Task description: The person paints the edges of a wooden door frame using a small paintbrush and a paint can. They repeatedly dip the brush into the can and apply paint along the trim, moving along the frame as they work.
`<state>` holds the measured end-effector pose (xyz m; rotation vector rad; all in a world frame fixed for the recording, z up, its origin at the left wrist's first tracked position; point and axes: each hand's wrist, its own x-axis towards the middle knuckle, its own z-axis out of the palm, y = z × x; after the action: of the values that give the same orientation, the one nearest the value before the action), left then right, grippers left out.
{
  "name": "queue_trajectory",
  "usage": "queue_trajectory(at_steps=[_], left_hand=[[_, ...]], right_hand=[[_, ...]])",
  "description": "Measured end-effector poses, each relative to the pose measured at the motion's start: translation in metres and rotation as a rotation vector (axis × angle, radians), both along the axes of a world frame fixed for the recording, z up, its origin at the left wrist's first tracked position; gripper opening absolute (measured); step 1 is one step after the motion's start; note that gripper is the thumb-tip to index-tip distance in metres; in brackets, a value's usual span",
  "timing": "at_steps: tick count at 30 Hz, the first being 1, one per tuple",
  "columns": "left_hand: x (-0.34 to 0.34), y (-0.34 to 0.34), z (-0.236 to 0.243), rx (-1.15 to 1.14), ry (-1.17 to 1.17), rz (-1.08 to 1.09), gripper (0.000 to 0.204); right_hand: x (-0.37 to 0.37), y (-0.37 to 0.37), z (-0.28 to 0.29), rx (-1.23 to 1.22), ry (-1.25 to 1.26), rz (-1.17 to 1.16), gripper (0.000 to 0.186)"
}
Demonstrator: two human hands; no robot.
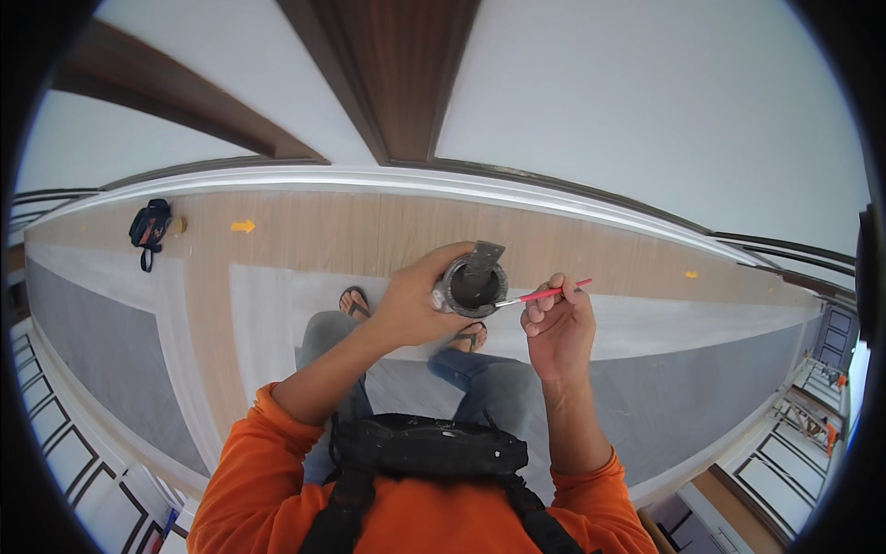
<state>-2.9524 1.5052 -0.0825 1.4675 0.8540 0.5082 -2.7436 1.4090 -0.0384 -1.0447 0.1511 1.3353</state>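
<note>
My left hand (414, 300) is wrapped round a small round can (450, 294) of dark grey paint, holding it up in front of me. A flat dark stick or blade (484, 258) stands in the can and leans on its far rim. In my right hand (561, 328) a thin paintbrush (540, 295) with a red handle is pinched between thumb and fingers. The brush lies nearly level, and its tip reaches the can's right rim. Whether the bristles touch the paint I cannot tell.
Ahead runs a white wall with dark brown wooden trim (406, 83) and a white skirting (554, 207). A dark bag (149, 227) sits on the floor at the left. Orange arrow marks (243, 225) show on the wood-look floor. Scaffolding (805, 417) stands far right.
</note>
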Motion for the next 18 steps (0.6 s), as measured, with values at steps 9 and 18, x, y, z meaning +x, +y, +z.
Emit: queue_trajectory(at_steps=[9, 18], left_hand=[[0.038, 0.028, -0.116, 0.099, -0.025, -0.055, 0.092], [0.052, 0.036, -0.152, 0.1, -0.073, -0.119, 0.086]], right_hand=[[0.024, 0.007, -0.146, 0.263, 0.234, -0.06, 0.023], [0.027, 0.027, -0.194, 0.476, 0.217, -0.166, 0.023]])
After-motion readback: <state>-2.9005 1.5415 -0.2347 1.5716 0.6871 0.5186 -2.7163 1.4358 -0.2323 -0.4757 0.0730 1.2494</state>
